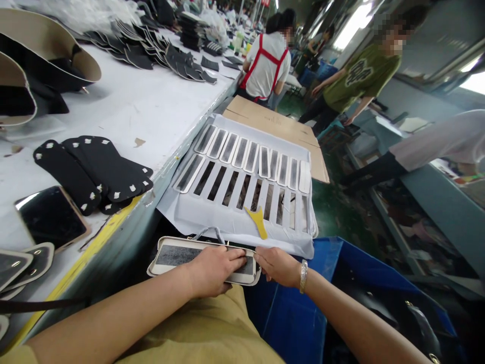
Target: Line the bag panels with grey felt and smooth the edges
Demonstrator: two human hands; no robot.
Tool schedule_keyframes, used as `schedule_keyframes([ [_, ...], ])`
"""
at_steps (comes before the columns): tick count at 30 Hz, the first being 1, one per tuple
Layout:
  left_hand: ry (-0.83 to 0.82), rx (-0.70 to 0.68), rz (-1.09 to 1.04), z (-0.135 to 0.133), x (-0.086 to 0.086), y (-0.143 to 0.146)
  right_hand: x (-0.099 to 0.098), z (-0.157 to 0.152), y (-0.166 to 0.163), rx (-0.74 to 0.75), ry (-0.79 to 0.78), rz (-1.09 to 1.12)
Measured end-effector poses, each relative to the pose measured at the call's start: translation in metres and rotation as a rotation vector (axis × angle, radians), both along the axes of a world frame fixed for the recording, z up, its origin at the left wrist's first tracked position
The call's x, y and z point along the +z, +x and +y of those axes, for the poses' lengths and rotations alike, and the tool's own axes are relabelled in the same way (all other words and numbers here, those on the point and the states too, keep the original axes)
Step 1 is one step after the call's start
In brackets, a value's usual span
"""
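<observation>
My left hand (214, 270) lies over a long cream-edged strip piece (174, 255) with a dark grey middle, fingers curled on its right part. My right hand (278, 265), with a bracelet at the wrist, pinches the strip's right end. Both hold it over my lap, just in front of a white slotted template sheet (212, 215). That sheet holds two rows of similar strips (252, 156) in its slots. A yellow scraper-like tool (258, 220) lies on the sheet near its front edge.
A white worktable (151, 111) runs on the left with black cut pieces (91, 169), a phone (51, 217) and stacks of dark parts (151, 48). A blue bin (341, 283) is to the right. Cardboard (273, 124) lies beyond the sheet. Other people stand further back.
</observation>
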State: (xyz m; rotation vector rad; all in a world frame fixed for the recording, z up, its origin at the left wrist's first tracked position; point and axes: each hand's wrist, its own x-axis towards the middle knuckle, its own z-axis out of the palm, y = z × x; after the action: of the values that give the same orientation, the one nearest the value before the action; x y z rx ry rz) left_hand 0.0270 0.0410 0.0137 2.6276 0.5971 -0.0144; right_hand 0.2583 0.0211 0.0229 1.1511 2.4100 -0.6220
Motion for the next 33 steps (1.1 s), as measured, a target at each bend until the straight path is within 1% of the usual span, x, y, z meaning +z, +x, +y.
schedule_keyframes([
  [2,0.006,0.001,-0.003,0.000,-0.001,0.000,-0.003,-0.003,0.000,0.099,0.086,-0.032],
  [3,0.012,0.002,-0.004,0.000,-0.001,0.000,-0.004,-0.003,0.000,0.103,0.103,-0.032],
  [5,0.024,-0.003,-0.005,0.000,-0.002,0.000,-0.005,-0.004,-0.002,0.033,0.075,0.004],
  [7,0.035,-0.018,-0.013,0.000,-0.002,0.000,-0.004,-0.004,-0.005,-0.110,-0.002,0.071],
  [10,0.050,-0.040,-0.031,0.001,-0.001,-0.001,-0.004,-0.008,-0.011,-0.421,-0.104,0.181],
  [12,0.056,-0.048,-0.033,0.001,-0.001,-0.001,-0.005,-0.012,-0.015,-0.580,-0.059,0.223],
  [13,0.057,-0.052,-0.032,0.001,-0.001,-0.001,-0.006,-0.014,-0.017,-0.616,-0.002,0.230],
  [15,0.054,-0.053,-0.028,0.000,-0.002,-0.001,-0.006,-0.017,-0.019,-0.600,0.100,0.230],
  [16,0.053,-0.051,-0.025,0.000,-0.003,-0.001,-0.006,-0.017,-0.019,-0.581,0.117,0.231],
  [19,0.053,-0.035,-0.006,-0.001,-0.004,0.000,-0.003,-0.015,-0.016,-0.561,0.035,0.249],
  [22,0.040,-0.004,0.002,-0.001,-0.004,0.002,-0.002,-0.010,-0.012,-0.579,-0.079,0.280],
  [25,0.028,0.003,0.013,-0.003,-0.003,0.004,-0.003,-0.009,-0.011,-0.617,-0.137,0.304],
  [27,0.042,-0.017,0.029,-0.004,-0.004,0.004,-0.003,-0.011,-0.011,-0.627,-0.116,0.302],
  [31,0.109,-0.050,0.060,-0.009,-0.009,0.004,0.001,-0.014,-0.016,-0.538,-0.022,0.234],
  [33,0.137,-0.057,0.064,-0.011,-0.011,0.004,0.003,-0.015,-0.018,-0.532,-0.008,0.216],
])
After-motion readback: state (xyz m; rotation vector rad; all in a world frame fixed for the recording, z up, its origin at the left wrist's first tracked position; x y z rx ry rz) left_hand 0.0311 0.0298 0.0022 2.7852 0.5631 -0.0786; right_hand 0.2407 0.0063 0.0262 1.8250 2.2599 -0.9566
